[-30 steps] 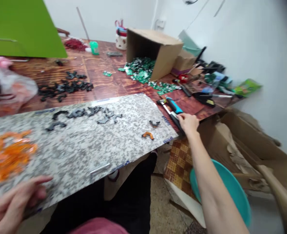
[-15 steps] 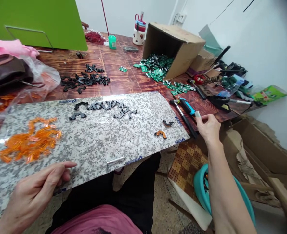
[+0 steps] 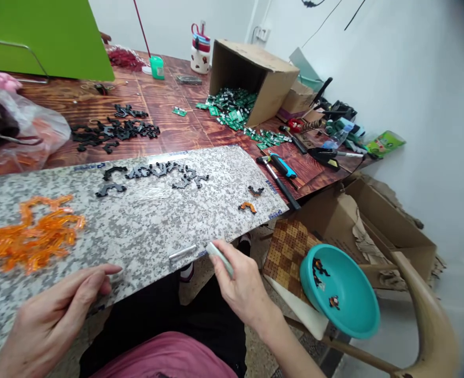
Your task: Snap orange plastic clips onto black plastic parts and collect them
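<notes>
My right hand [image 3: 241, 281] is closed on a small pale grey-green bar [image 3: 220, 259], held just over the front edge of the speckled board [image 3: 153, 231]. Close to that bar, a short silver metal rod [image 3: 183, 252] lies along the board's edge. My left hand [image 3: 64, 307] rests at the board's front left, index finger stretched out and the other fingers loosely curled, with nothing visible in it. Beyond it lies a heap of orange translucent curved pieces [image 3: 38, 236]. Black curved pieces [image 3: 161, 170] and thin wires [image 3: 153, 194] lie further back. An orange-and-black piece [image 3: 247, 207] sits at the right.
A hammer [image 3: 281, 186] and a blue-handled tool [image 3: 282, 166] lie beside the board's right end. Behind, a cardboard box [image 3: 271, 58] spills green circuit boards [image 3: 235, 107]. A turquoise basin [image 3: 358, 294] with several pieces stands at lower right, near a woven seat [image 3: 285, 247].
My right hand has moved left from beside the tools to the board's front edge, carrying the pale bar. The view has turned right, uncovering the basin. My left hand stays resting on the board.
</notes>
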Motion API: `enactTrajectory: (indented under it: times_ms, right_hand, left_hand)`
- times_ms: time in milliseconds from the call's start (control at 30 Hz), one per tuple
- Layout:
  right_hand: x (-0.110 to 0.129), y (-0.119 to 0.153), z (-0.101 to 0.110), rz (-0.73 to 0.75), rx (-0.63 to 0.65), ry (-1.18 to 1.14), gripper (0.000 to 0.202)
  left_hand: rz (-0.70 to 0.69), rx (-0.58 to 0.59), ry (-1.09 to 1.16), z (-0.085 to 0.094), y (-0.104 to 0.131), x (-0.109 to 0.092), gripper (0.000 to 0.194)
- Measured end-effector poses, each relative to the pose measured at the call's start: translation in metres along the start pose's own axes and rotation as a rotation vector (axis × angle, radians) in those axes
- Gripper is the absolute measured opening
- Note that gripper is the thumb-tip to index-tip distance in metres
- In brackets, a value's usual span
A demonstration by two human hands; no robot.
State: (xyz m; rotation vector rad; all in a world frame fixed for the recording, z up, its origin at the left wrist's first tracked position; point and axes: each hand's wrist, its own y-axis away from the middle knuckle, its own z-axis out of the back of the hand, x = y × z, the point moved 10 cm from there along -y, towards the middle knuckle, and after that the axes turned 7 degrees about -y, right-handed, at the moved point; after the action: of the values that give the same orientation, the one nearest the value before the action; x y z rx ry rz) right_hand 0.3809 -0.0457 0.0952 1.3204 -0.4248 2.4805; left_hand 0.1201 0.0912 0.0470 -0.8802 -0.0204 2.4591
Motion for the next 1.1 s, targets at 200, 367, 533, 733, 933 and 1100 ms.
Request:
enactTrajectory:
  times_ms: [200, 367, 533, 733, 933, 1100]
  right_hand:
    - [0.005, 0.0, -0.014, 0.063, -0.017, 0.142, 0.03]
    - [0.004, -0.004, -0.019, 0.078, -0.002, 0.188, 0.03]
    - [0.004, -0.006, -0.022, 0.086, 0.012, 0.231, 0.03]
    - [0.004, -0.009, -0.029, 0.031, 0.092, 0.372, 0.029]
    - [0.007, -0.014, -0.038, -0.12, 0.264, 0.58, 0.03]
    - [0.011, -0.019, -0.046, -0.221, 0.398, 0.767, 0.027]
  left_hand:
    - [-0.037, 0.033, 0.088, -0.006, 0.003, 0.003, 0.034]
    - [-0.066, 0.029, 0.094, -0.005, 0.002, -0.003, 0.03]
    - [-0.08, 0.029, 0.096, -0.003, 0.002, -0.005, 0.029]
    - [-0.108, 0.008, 0.097, 0.0, 0.002, -0.009, 0.028]
    - [-0.125, 0.001, 0.08, 0.001, 0.001, -0.014, 0.029]
    - [-0.143, -0.002, 0.099, 0.005, -0.001, -0.025, 0.03]
